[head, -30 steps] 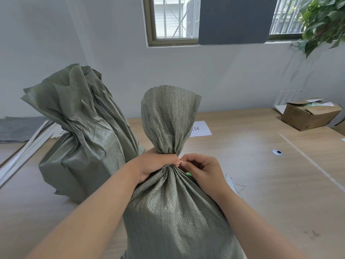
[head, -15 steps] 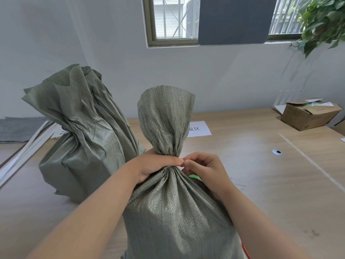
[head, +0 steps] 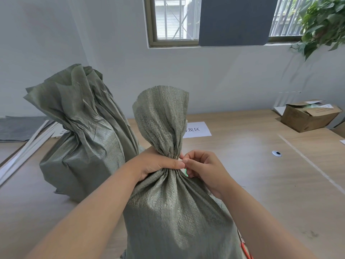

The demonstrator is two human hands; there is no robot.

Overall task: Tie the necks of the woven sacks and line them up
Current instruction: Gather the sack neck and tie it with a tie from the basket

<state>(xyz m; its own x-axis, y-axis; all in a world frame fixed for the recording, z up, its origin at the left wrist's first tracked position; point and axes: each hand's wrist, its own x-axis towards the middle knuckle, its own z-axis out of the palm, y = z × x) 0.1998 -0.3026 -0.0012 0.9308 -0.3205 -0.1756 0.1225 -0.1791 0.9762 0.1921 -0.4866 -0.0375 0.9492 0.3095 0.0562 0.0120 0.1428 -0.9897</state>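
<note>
A full grey-green woven sack [head: 173,212] stands upright in front of me, its neck gathered and its top flaring above. My left hand [head: 158,163] grips the gathered neck from the left. My right hand [head: 203,169] pinches a small pale tie end at the right side of the neck, fingertip to fingertip with the left thumb. A bit of green shows just under those fingers. A second woven sack [head: 82,131] stands behind on the left, its neck cinched and its top crumpled.
The sacks stand on a wooden table [head: 261,180]. On it lie a white paper label [head: 197,128], a small round grommet [head: 276,153], and an open cardboard box [head: 308,114] at the far right. White strips [head: 28,144] lie at the left edge. A plant [head: 323,25] hangs at top right.
The flared sack top has twisted and narrowed slightly. My right hand has shifted a little up against the neck; my left hand keeps its grip.
</note>
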